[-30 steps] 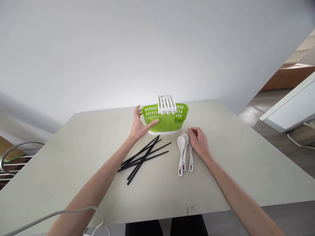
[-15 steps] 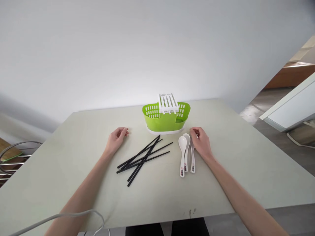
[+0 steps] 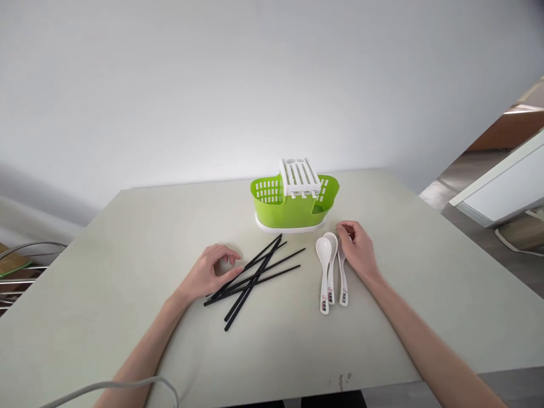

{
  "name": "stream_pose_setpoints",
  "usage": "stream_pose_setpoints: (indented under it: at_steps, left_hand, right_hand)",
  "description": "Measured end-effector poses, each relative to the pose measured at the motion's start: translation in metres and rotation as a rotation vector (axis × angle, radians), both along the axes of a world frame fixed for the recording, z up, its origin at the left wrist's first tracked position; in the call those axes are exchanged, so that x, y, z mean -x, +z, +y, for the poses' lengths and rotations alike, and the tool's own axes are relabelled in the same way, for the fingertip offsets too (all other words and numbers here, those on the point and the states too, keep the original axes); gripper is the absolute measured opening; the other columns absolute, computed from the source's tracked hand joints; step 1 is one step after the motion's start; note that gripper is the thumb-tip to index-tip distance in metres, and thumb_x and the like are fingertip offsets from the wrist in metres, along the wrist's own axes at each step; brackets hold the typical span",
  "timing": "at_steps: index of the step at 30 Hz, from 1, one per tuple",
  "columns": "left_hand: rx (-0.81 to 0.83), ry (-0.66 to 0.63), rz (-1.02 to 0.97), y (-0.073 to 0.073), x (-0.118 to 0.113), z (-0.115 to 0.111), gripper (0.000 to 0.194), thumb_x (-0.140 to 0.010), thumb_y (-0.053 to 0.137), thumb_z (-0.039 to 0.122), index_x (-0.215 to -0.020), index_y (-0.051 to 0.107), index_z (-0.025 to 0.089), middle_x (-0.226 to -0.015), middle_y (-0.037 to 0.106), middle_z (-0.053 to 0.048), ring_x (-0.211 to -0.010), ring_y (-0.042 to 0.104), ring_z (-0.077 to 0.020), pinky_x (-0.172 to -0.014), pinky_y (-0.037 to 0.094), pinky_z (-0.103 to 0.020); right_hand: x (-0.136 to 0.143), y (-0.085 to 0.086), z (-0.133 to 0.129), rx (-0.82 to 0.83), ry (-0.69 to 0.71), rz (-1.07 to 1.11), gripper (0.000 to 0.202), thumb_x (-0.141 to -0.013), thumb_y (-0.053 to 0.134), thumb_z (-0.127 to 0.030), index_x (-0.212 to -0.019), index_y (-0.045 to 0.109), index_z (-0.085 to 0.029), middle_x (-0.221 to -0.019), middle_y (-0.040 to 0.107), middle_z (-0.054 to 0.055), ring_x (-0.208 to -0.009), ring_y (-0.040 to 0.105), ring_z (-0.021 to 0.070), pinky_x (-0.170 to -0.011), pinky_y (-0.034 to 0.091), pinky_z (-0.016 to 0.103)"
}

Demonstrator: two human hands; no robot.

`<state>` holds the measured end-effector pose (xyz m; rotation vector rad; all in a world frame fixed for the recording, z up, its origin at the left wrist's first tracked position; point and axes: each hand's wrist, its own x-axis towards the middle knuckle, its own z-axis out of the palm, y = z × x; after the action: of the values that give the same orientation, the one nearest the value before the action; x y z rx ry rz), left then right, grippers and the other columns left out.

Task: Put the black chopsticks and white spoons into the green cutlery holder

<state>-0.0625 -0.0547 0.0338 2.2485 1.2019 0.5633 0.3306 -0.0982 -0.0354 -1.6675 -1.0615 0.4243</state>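
Covering part of the black chopsticks [image 3: 255, 279] on the table [image 3: 272, 357], your left hand [image 3: 206, 273] has thumb and fingers apart; your right hand [image 3: 360, 249] curls over the rightmost white spoon [image 3: 343, 279], grip impossible to tell. The green basket [image 3: 289, 216] stands beyond.

R-most spoon [image 3: 343, 283] ptly behind R hand [image 3: 358, 249]

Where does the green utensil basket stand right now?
In the head view, the green utensil basket sits slightly right of centre, beyond the black chopsticks and white spoons, near the wall.
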Motion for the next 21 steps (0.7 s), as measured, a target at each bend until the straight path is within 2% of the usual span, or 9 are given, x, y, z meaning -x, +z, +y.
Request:
stream_pose_setpoints:
  at_steps: [3,10,16,21]
  left_hand:
    - [-0.003,-0.062,0.017,0.002,-0.001,-0.005,0.028,-0.088,0.071,0.052,-0.103,0.072,0.029,-0.091,0.071,-0.004,-0.089,0.067,-0.0245,-0.092,0.055,-0.041]
    - [-0.027,-0.199,0.054,0.005,-0.005,-0.018,0.041,-0.087,0.076,0.053,-0.115,0.067,0.025,-0.108,0.070,-0.007,-0.096,0.064,-0.0233,-0.090,0.054,-0.038]
    - [-0.090,-0.254,0.060,0.004,-0.008,-0.021,0.041,-0.085,0.080,0.051,-0.111,0.069,0.022,-0.107,0.067,-0.007,-0.093,0.061,-0.0216,-0.085,0.052,-0.035]
    - [-0.112,-0.302,0.020,0.003,-0.010,-0.023,0.018,-0.090,0.077,0.038,-0.086,0.071,0.021,-0.105,0.066,-0.008,-0.094,0.062,-0.0202,-0.088,0.050,-0.033]
  right_hand:
    - [0.000,0.001,0.000,0.011,-0.012,0.012,0.028,-0.094,0.060,-0.048,-0.103,0.068,-0.024,-0.110,0.074,0.008,-0.102,0.067,0.0257,-0.093,0.049,0.042]
    - [0.001,0.003,-0.002,0.025,-0.010,0.012,0.030,-0.094,0.060,-0.049,-0.105,0.069,-0.022,-0.111,0.074,0.009,-0.101,0.066,0.0251,-0.092,0.049,0.042]
    - [0.001,0.004,-0.003,0.041,-0.010,0.031,0.029,-0.093,0.061,-0.047,-0.105,0.069,-0.022,-0.111,0.074,0.009,-0.101,0.066,0.0249,-0.092,0.049,0.041]
    - [0.000,0.002,-0.003,0.032,0.001,0.014,0.029,-0.093,0.061,-0.047,-0.105,0.069,-0.022,-0.110,0.074,0.008,-0.101,0.066,0.0247,-0.094,0.049,0.042]
